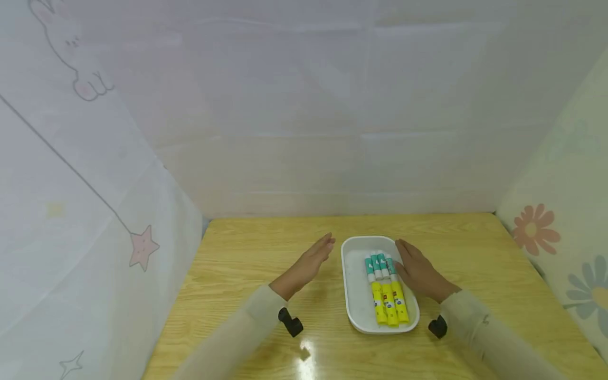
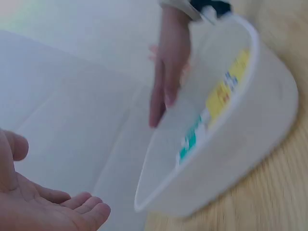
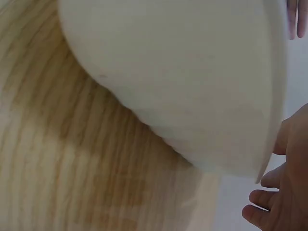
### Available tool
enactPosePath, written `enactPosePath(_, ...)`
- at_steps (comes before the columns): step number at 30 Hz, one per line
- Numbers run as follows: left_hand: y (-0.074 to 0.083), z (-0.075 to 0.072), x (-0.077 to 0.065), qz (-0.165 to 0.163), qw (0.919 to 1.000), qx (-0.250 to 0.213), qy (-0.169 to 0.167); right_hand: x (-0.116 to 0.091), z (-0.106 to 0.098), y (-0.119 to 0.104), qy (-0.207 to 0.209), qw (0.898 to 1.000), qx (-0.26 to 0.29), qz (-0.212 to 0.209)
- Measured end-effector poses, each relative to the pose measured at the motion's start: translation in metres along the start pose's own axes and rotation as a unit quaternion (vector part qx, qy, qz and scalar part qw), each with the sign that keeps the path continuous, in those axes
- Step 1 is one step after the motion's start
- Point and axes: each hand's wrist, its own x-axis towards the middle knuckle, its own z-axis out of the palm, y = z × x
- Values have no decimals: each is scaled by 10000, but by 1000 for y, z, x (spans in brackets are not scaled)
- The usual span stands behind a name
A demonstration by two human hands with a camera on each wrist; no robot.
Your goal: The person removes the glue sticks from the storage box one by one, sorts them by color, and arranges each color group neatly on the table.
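Observation:
A white plastic tray (image 1: 357,295) with rounded corners and raised sides stands on the table. Side by side in it lie three yellow tubes (image 1: 389,303) that look like glue sticks, below a row of several teal-and-white tubes (image 1: 378,266). My left hand (image 1: 309,264) hovers left of the tray, apart from its rim, fingers straight and palm facing it. On the other side, my right hand (image 1: 420,271) is right at the tray's right rim, fingers extended, thumb over the edge. In the right wrist view its fingers (image 3: 269,198) hold nothing.
The wooden table (image 1: 256,237) carries the tray right of its middle. White patterned cloth (image 1: 304,116) walls off the back and both sides. Each wrist wears a dark strap-mounted piece, the left one (image 1: 291,323) near the tabletop.

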Motion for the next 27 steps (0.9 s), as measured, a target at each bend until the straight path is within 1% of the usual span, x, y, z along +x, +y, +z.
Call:
enactPosePath(2,5,7,5,-185,9970,-735,-157,-1,3,2,-127,9998,117,128)
enactPosePath(4,8,15,10,-332,9895,-1381,-284,-3,6,3,-227,9992,225,229)
enactPosePath(7,9,28,16,-544,9770,-2020,-419,-4,9,3,-268,9984,419,265)
enactPosePath(10,7,40,21,-694,9659,-2449,-475,-5,13,4,-291,9974,568,323)
enactPosePath(13,3,50,26,-841,9570,-2737,-465,-6,16,6,-322,9961,741,366)
enactPosePath(16,-2,58,29,-983,9523,-2858,-428,-7,18,7,-307,9947,920,351)
enactPosePath(21,-14,69,39,-1129,9468,-2991,-370,-8,20,8,-314,9925,1117,397)
enactPosePath(24,-18,74,45,-1194,9418,-3134,-244,-8,20,9,-338,9914,1196,412)
enactPosePath(26,-19,76,49,-1248,9390,-3203,-131,-7,20,9,-335,9912,1223,387)
enactPosePath(27,-19,77,52,-1275,9363,-3272,-67,-7,19,9,-323,9907,1268,373)
